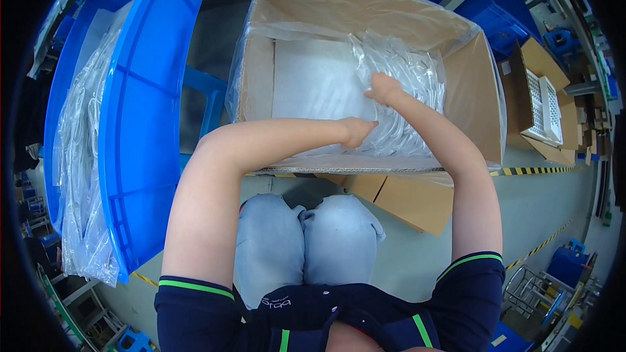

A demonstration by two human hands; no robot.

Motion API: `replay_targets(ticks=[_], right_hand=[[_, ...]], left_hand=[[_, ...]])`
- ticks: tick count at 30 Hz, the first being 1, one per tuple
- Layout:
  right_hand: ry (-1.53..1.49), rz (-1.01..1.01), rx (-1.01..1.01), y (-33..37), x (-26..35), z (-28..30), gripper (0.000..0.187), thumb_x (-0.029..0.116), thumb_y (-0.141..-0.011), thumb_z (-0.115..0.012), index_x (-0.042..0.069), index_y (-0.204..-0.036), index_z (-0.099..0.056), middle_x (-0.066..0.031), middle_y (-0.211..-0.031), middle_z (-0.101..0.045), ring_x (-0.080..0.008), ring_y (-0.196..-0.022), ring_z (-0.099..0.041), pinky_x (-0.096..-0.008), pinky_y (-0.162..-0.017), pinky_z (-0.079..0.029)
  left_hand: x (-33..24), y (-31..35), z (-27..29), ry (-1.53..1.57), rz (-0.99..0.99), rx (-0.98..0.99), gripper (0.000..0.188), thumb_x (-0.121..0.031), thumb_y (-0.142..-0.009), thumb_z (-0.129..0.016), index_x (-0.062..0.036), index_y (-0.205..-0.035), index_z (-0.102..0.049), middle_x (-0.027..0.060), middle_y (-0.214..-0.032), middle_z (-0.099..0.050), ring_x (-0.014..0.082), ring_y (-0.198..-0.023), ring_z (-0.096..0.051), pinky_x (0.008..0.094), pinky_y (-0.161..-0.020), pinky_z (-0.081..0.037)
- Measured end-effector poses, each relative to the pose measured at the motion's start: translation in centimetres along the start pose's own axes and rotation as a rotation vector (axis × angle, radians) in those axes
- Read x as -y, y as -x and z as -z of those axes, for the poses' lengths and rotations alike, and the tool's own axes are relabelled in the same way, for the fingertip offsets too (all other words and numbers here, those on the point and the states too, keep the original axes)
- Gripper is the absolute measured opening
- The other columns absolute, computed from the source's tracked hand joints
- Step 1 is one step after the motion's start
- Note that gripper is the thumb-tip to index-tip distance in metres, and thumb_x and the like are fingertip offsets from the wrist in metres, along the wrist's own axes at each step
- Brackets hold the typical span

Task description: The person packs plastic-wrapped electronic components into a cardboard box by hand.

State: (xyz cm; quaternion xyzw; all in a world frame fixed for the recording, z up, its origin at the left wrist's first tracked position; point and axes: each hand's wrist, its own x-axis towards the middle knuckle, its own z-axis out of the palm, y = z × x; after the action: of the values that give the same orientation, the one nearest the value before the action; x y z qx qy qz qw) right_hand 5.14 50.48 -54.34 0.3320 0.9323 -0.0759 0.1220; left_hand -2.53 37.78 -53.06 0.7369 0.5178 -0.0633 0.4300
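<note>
A large cardboard carton (473, 78) lined with clear film stands in front of me. In its right half lie several clear plastic bags (412, 68) with white, cable-like strands inside. My right hand (386, 89) is closed at the left edge of these bags, its fingers curled on the film. Just nearer and to the left, my left hand (357, 132) is also closed, fingertips against the bag edge. A flat white sheet (313, 85) covers the carton's left half. Palms and some fingers are hidden from above.
To my left a big blue plastic bin (147, 104) holds more clear bags (85, 137) of white strands, some hanging over its rim. A blue stool (212, 98) is between bin and carton. At right stands an open box (567, 101) with white trays. Cardboard (414, 202) lies below the carton.
</note>
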Motion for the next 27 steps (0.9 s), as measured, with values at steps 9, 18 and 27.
replay_targets(ticks=[9, 18, 27], right_hand=[[-0.262, -0.611, 0.699, -1.0, -1.3, 0.0, 0.024, 0.018, -0.082, -0.048, -0.001, -0.081, -0.063, -0.0127, -0.069, -0.064, -0.0269, -0.052, -0.062, -0.0349, -0.052, -0.051], [0.172, -0.209, 0.134, 1.1, -0.8, 0.6, 0.055, 0.042, -0.071, -0.064, -0.001, -0.103, -0.053, -0.0189, -0.098, -0.06, -0.0279, -0.092, -0.06, -0.0414, -0.072, -0.049], [0.028, -0.201, -0.311, -2.4, -3.7, -1.7, 0.085, 0.038, -0.072, -0.064, 0.012, -0.136, -0.013, -0.0121, -0.141, -0.017, -0.0286, -0.13, -0.018, -0.0457, -0.103, -0.021]], left_hand=[[0.3, -0.4, -2.6, 0.011, -0.076, -0.019, 0.071, -0.012, -0.076, -0.055, -0.0046, -0.135, -0.017, 0.0237, -0.094, -0.058, 0.0362, -0.088, -0.057, 0.0412, -0.077, -0.045], [0.2, -0.4, -2.1, -0.312, -0.091, 0.07, 0.073, -0.015, -0.074, -0.056, 0.0003, -0.134, -0.018, 0.0184, -0.094, -0.058, 0.033, -0.088, -0.058, 0.0396, -0.072, -0.047], [1.6, -2.9, -5.8, -0.57, -0.285, -0.184, 0.05, -0.013, -0.081, -0.041, -0.0012, -0.129, -0.034, 0.0124, -0.087, -0.06, 0.0276, -0.074, -0.06, 0.0384, -0.062, -0.05]])
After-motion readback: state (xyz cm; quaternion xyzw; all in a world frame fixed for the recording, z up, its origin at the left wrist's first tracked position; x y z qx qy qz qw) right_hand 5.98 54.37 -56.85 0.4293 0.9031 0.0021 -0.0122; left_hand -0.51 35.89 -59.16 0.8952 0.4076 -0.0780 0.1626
